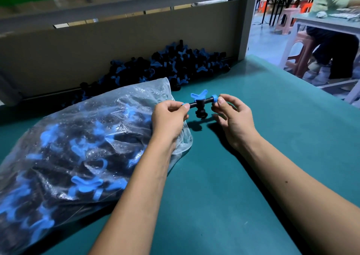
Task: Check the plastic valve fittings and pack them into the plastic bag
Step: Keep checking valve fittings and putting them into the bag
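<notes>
A clear plastic bag [78, 157], bulging with black and blue valve fittings, is lying on the left of the green table [253, 157]. Above the table beside the bag's mouth, the left hand [169, 116] and right hand [231, 116] are pinching opposite ends of one valve fitting [200, 103] between fingertips. A loose pile of fittings [171, 65] is sitting against the cardboard wall [97, 55] behind, and a pink stool [300, 54] is standing beyond the table.

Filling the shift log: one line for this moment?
stage: checking | left hand + right hand: pinch valve fitting ends | plastic bag: part-filled
</notes>
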`<state>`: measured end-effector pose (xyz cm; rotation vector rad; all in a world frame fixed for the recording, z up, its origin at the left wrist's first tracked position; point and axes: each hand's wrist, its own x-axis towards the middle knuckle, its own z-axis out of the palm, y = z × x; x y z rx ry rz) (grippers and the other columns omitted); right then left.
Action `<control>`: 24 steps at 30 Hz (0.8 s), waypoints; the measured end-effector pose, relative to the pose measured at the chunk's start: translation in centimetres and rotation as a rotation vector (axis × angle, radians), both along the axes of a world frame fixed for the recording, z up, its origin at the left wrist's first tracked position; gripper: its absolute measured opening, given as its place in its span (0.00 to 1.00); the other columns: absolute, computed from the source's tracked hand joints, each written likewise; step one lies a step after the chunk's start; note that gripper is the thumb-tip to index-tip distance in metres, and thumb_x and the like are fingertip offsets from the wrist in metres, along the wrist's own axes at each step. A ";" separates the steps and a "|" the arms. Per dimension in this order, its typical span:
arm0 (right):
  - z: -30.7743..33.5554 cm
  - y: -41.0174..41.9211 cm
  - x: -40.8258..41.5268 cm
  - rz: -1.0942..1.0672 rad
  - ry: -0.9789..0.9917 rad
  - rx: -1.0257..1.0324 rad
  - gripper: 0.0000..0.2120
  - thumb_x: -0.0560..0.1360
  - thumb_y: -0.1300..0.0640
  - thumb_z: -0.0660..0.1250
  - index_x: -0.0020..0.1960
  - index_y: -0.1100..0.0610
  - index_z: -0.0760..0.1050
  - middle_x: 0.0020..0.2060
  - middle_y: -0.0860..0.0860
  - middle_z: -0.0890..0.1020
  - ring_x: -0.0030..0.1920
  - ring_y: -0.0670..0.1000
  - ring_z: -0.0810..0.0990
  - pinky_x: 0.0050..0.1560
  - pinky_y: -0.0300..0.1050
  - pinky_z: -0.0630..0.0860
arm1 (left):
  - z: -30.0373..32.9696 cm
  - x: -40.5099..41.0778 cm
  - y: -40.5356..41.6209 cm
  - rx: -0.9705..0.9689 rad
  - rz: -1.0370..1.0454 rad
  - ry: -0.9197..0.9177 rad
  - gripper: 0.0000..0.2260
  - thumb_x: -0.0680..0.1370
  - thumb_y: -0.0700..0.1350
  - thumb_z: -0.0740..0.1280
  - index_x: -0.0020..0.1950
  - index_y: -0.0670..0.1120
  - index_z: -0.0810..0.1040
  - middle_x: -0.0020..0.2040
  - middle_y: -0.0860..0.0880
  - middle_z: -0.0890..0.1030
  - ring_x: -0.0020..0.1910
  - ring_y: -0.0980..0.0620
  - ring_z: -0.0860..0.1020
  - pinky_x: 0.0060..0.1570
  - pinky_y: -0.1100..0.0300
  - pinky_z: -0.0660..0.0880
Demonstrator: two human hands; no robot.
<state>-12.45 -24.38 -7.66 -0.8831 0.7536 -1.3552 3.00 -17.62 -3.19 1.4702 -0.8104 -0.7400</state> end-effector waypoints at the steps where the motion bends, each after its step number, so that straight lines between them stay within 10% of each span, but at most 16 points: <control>1: 0.0 0.2 0.2 -0.005 0.093 -0.049 0.10 0.77 0.58 0.72 0.57 0.58 0.77 0.45 0.54 0.83 0.45 0.49 0.83 0.43 0.42 0.79 | 0.0 -0.4 0.0 -0.012 0.050 -0.001 0.05 0.78 0.41 0.74 0.42 0.45 0.82 0.34 0.50 0.82 0.37 0.50 0.81 0.53 0.49 0.83; 8: -0.2 1.4 1.0 -0.022 0.534 -0.405 0.13 0.71 0.63 0.78 0.50 0.58 0.76 0.44 0.54 0.83 0.41 0.49 0.81 0.42 0.44 0.79 | 0.5 -2.0 0.2 -0.011 0.042 -0.042 0.09 0.76 0.48 0.76 0.40 0.45 0.83 0.33 0.50 0.83 0.39 0.47 0.84 0.54 0.43 0.82; 16: 1.0 0.6 -0.3 0.155 -0.162 0.176 0.09 0.83 0.54 0.63 0.50 0.60 0.75 0.34 0.55 0.81 0.28 0.46 0.76 0.26 0.33 0.71 | 2.6 -3.0 2.3 0.230 0.157 -1.229 0.31 0.64 0.57 0.83 0.59 0.51 0.71 0.60 0.47 0.70 0.63 0.44 0.66 0.57 0.54 0.71; 20: 1.0 0.3 -0.9 0.213 -0.325 0.295 0.11 0.84 0.52 0.59 0.48 0.58 0.73 0.33 0.55 0.76 0.26 0.47 0.71 0.22 0.33 0.65 | 3.5 -3.0 2.9 0.347 0.124 -1.235 0.25 0.70 0.37 0.73 0.63 0.46 0.67 0.61 0.42 0.69 0.61 0.39 0.70 0.53 0.50 0.72; 24: 1.0 0.6 -0.5 0.159 -0.175 0.187 0.06 0.82 0.56 0.63 0.51 0.59 0.75 0.35 0.56 0.79 0.30 0.48 0.75 0.28 0.35 0.70 | 4.2 -2.3 3.0 0.159 0.113 -0.998 0.07 0.73 0.38 0.66 0.48 0.42 0.69 0.43 0.43 0.76 0.43 0.37 0.75 0.38 0.48 0.70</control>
